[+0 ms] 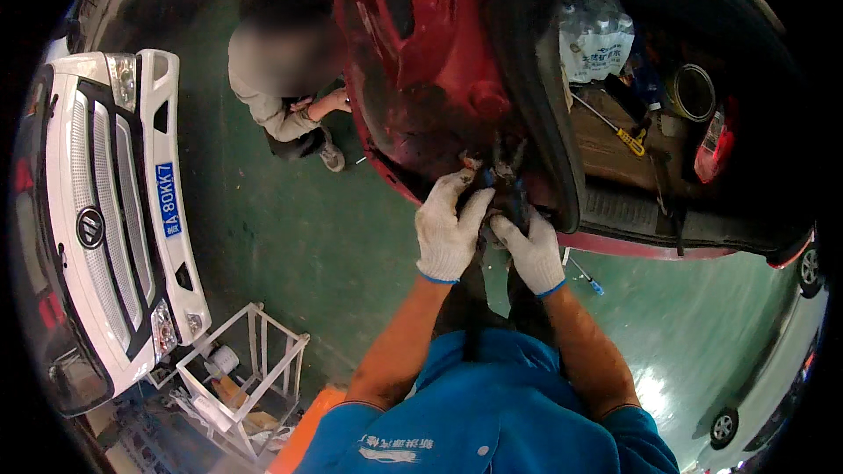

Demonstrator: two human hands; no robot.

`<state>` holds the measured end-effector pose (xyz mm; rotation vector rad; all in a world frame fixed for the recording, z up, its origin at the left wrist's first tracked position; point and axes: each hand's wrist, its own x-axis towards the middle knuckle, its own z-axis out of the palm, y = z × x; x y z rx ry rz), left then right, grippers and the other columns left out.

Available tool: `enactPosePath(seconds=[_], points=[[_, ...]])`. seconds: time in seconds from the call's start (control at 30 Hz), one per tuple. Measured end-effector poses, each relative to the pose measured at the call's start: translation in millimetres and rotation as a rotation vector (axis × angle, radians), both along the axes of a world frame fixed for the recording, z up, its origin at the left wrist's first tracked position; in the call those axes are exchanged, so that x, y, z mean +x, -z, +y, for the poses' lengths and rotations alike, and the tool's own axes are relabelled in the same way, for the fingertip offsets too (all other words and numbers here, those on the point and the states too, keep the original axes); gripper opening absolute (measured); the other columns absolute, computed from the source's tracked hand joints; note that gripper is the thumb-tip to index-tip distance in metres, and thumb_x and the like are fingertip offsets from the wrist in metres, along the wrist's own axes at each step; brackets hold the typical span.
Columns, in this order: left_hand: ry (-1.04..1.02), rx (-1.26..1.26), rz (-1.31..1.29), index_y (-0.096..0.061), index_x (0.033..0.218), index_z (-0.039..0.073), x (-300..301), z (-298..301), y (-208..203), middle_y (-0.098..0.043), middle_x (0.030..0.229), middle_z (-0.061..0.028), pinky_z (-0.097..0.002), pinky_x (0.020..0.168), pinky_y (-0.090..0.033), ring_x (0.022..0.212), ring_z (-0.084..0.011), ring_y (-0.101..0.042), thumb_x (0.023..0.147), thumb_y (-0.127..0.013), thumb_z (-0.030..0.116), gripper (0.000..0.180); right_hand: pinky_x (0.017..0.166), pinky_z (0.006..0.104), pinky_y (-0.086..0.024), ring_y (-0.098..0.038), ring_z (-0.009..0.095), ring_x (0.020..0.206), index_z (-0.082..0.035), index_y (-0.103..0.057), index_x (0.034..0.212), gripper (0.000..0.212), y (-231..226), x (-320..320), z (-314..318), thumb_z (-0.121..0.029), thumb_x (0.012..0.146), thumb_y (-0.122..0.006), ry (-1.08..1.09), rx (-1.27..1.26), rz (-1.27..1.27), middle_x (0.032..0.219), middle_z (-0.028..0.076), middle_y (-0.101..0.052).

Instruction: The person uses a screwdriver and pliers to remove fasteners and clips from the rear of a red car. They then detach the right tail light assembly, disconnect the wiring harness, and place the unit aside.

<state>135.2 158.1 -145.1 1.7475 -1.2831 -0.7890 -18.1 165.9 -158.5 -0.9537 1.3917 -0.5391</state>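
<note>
My left hand [452,228], in a white knit glove with a blue cuff, is closed at the rear corner of a red car body [421,70]. Its fingertips are at the grimy metal there; what they hold is hidden. Just right of it, my right hand [532,253], gloved alike, closes around the lower end of a dark tool with blue handles [519,186], which looks like pliers. The tool's upper end points away from me into the dirty corner. A small orange-brown piece [471,160] shows above my left fingers. Shadow and dirt blur the contact.
The open trunk [615,145] holds a yellow-handled screwdriver [630,140], a tape roll [694,92], bottled water [595,35] and a red tail light [716,145]. A person [281,61] crouches left of the car. A blue-handled screwdriver [595,285] lies on the floor. A white frame [255,369] stands lower left, near a white truck [114,211].
</note>
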Motion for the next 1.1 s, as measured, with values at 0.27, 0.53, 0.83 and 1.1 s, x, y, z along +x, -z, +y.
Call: enactPosePath(seconds=[0.27, 0.53, 0.83, 1.1], points=[[-0.033, 0.014, 0.136, -0.070, 0.102, -0.004, 16.4, -5.8, 4.0, -0.072, 0.106, -0.0157, -0.0301, 0.081, -0.055, 0.092, -0.0190, -0.070, 0.083, -0.077, 0.011, 0.025, 0.069, 0.0346, -0.054, -0.066, 0.020, 0.074, 0.003, -0.060, 0.120, 0.043, 33.4, 14.2, 15.0, -0.036, 0.102, -0.056, 0.056, -0.059, 0.011, 0.084, 0.013, -0.067], [-0.010, -0.057, -0.052, -0.067, 0.111, -0.004, 16.3, -10.7, 1.4, -0.070, 0.110, -0.0177, -0.0328, 0.086, -0.055, 0.095, -0.0254, -0.071, 0.081, -0.079, 0.016, 0.039, 0.079, 0.0457, -0.055, -0.067, 0.042, 0.089, 0.003, -0.059, 0.120, 0.046, 42.9, 24.8, 14.1, -0.038, 0.104, -0.050, -0.072, -0.318, 0.060, 0.102, 0.025, -0.068], [-0.057, 0.087, -0.322, -0.056, 0.123, -0.006, -29.3, -16.7, -4.3, -0.059, 0.117, -0.0235, -0.0476, 0.096, -0.049, 0.110, -0.0402, -0.059, 0.059, -0.091, 0.038, 0.085, 0.091, 0.0499, -0.051, -0.062, 0.047, 0.110, 0.001, -0.058, 0.127, 0.049, 61.3, 16.1, 23.0, -0.028, 0.087, -0.063, -0.142, -0.466, 0.143, 0.118, 0.027, -0.066], [-0.017, 0.101, -0.505, -0.053, 0.121, -0.007, -24.7, -20.6, -0.3, -0.061, 0.112, -0.0226, -0.0478, 0.091, -0.051, 0.105, -0.0409, -0.061, 0.060, -0.088, 0.040, 0.085, 0.105, 0.0394, -0.047, -0.060, 0.030, 0.122, 0.002, -0.051, 0.134, 0.048, 79.6, 10.1, -1.0, -0.006, 0.090, -0.067, -0.192, -0.196, -0.211, 0.135, 0.016, -0.061]])
